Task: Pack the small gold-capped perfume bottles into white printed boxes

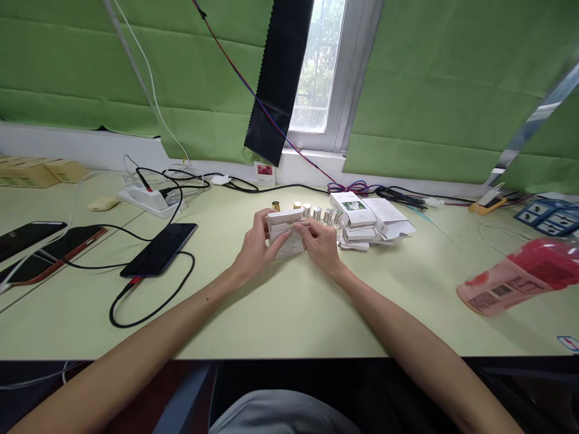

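Note:
A small white cardboard box (284, 217) with an upright flap is held above the table in front of me. My left hand (256, 246) is wrapped round its left side, the thumb along the near face. My right hand (322, 246) is closed at the box's right side, its thumb and fingers pinching near the upper edge. Whether those fingers grip the flap or something thin in it, I cannot make out. Behind the box stands a row of several small bottles with silver caps (317, 213) and gold caps (275, 206), partly hidden by my hands.
White cartons (353, 211) are piled to the right of the bottles, with a printed leaflet (388, 218). A phone (159, 248) on a black cable and a power strip (151, 199) lie left. A pink-labelled bottle (511, 280) is at the right. Cables run along the wall.

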`<state>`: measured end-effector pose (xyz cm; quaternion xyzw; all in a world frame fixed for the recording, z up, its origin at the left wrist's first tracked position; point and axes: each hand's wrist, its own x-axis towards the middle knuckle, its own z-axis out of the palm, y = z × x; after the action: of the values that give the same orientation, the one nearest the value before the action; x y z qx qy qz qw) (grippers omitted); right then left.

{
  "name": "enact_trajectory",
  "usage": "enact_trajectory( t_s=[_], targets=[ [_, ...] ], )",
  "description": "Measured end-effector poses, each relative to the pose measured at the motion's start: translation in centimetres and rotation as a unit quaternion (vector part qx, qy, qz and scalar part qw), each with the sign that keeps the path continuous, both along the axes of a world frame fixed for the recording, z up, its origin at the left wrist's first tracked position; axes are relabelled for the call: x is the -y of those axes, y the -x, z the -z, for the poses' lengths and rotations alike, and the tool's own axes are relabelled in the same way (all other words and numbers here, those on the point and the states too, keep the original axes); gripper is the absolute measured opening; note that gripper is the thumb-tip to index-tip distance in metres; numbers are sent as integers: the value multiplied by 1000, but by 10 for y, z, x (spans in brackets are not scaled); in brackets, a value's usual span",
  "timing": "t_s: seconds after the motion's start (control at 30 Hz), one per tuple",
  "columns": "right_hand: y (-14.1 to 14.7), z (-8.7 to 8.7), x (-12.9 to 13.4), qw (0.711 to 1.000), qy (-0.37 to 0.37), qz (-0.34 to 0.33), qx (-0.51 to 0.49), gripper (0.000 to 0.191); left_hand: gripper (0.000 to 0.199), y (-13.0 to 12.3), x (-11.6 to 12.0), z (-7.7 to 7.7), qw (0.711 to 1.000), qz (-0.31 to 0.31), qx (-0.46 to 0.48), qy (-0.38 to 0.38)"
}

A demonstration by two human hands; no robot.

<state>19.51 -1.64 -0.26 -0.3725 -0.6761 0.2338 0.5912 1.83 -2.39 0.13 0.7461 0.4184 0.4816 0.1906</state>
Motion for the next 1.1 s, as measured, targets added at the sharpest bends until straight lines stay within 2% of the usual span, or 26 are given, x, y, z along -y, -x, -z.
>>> enact_trajectory(
  t_s=[0.1, 0.23, 0.37, 0.63, 1.1],
  targets=[
    [1, 0, 1, 1000, -18, 19, -8, 46, 60, -6, 2, 2, 996, -15, 64, -54],
    [3, -1, 1, 997, -44, 66, 0, 57, 46, -8, 2, 0, 988, -41, 97, -112],
    [4, -2, 2, 991, -67, 112, 9, 62, 34, -6, 0, -1, 989, -34, 81, -121],
    [1, -2, 0, 992, -48, 110, -38, 47, 32, -5, 1, -2, 991, -34, 65, -108],
    [-1, -9, 3, 996, -22, 87, -20, 57, 31, -6, 4, -4, 991, -25, 61, -118]
  ],
)
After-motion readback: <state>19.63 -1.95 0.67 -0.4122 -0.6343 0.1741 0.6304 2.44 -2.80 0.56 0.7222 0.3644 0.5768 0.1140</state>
